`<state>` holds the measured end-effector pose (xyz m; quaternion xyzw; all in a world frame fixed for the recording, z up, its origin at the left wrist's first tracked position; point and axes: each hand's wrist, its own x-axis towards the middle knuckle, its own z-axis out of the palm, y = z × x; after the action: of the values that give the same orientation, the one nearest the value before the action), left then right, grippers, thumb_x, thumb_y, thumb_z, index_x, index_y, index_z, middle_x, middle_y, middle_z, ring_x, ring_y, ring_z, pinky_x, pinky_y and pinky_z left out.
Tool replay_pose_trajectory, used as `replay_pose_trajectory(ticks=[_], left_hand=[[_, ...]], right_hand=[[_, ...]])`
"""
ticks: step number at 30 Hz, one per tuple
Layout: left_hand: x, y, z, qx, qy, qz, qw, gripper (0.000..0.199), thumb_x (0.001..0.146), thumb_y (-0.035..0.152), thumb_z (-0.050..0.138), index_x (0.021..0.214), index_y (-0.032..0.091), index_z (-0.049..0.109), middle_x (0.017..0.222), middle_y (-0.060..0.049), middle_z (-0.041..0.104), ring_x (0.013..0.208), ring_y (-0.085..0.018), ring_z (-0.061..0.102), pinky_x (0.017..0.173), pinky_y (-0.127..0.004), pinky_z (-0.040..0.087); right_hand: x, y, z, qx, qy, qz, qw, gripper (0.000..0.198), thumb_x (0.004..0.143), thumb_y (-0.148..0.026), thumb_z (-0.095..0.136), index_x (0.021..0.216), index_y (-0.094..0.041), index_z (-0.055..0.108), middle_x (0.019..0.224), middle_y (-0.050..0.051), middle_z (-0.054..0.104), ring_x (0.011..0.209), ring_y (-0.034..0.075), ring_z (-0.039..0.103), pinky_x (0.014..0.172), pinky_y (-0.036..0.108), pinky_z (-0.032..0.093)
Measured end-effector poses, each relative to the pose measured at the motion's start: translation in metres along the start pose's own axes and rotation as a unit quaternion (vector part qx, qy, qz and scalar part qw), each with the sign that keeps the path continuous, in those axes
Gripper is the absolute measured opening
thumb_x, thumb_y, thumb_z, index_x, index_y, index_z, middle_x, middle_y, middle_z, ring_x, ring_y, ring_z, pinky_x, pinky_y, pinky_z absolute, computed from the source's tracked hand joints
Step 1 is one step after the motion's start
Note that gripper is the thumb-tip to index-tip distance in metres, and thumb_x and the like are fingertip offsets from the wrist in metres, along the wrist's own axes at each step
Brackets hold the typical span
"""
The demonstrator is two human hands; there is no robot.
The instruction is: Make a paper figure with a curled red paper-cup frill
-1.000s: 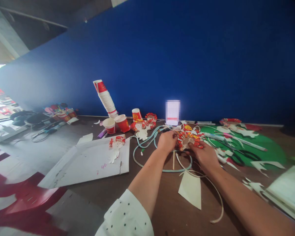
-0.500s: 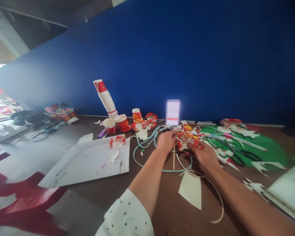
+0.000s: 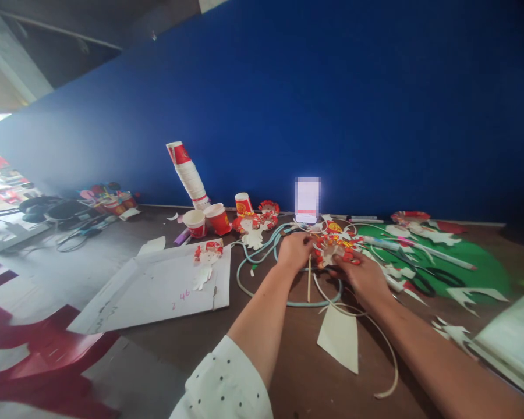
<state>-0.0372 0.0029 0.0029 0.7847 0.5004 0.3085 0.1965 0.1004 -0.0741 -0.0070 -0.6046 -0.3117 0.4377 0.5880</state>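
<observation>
My left hand [image 3: 293,251] is closed in a pinch at the centre of the table, around the upper part of a thin wooden stick [image 3: 309,285] that points down toward me. Just right of it, my right hand [image 3: 364,278] grips the lower right edge of a cut paper cup [image 3: 329,254], whose red and yellow rim is snipped into curled strips around a pale base. The stick's upper end is hidden by my left fingers. Under and around both hands run loops of pale blue cable [image 3: 244,285] and a white cable [image 3: 395,366].
Behind my hands, a lit phone [image 3: 308,201] leans against the blue wall. Paper cups [image 3: 218,219] and a tilted cup stack [image 3: 191,177] stand left, beyond a white board [image 3: 157,285]. Scissors [image 3: 423,276], markers and paper scraps lie on a green sheet [image 3: 484,267] at right.
</observation>
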Motion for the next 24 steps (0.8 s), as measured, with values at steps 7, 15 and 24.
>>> replay_pose_trajectory(ticks=[7,15,24], left_hand=[[0.0015,-0.0036,0.0010,-0.033,0.000,-0.020,0.999,0.026,0.084,0.030,0.053,0.102,0.020,0.069,0.101,-0.005,0.071,0.096,-0.020,0.063,0.085,-0.027,0.046],[0.0020,-0.0049,0.0027,-0.050,0.009,-0.043,0.998,0.025,0.081,0.030,0.055,0.098,0.019,0.070,0.094,-0.005,0.072,0.089,-0.020,0.065,0.080,-0.028,0.047],[0.0019,-0.0045,0.0015,-0.025,0.001,-0.038,0.999,0.025,0.081,0.029,0.053,0.097,0.020,0.071,0.092,-0.004,0.072,0.086,-0.019,0.064,0.078,-0.027,0.048]], right_hand=[[0.0020,0.0020,-0.0009,0.013,-0.003,0.007,1.000,0.014,0.069,-0.019,0.069,0.082,-0.021,0.065,0.074,0.001,0.071,0.054,0.016,0.066,0.054,0.025,0.058],[0.0013,0.0009,-0.0007,-0.007,-0.003,0.000,1.000,0.012,0.069,-0.021,0.069,0.081,-0.021,0.065,0.074,0.003,0.071,0.053,0.018,0.066,0.050,0.027,0.057],[0.0037,0.0037,-0.0003,0.006,-0.003,0.008,1.000,0.014,0.070,-0.020,0.068,0.083,-0.020,0.064,0.077,0.004,0.072,0.055,0.018,0.067,0.052,0.027,0.058]])
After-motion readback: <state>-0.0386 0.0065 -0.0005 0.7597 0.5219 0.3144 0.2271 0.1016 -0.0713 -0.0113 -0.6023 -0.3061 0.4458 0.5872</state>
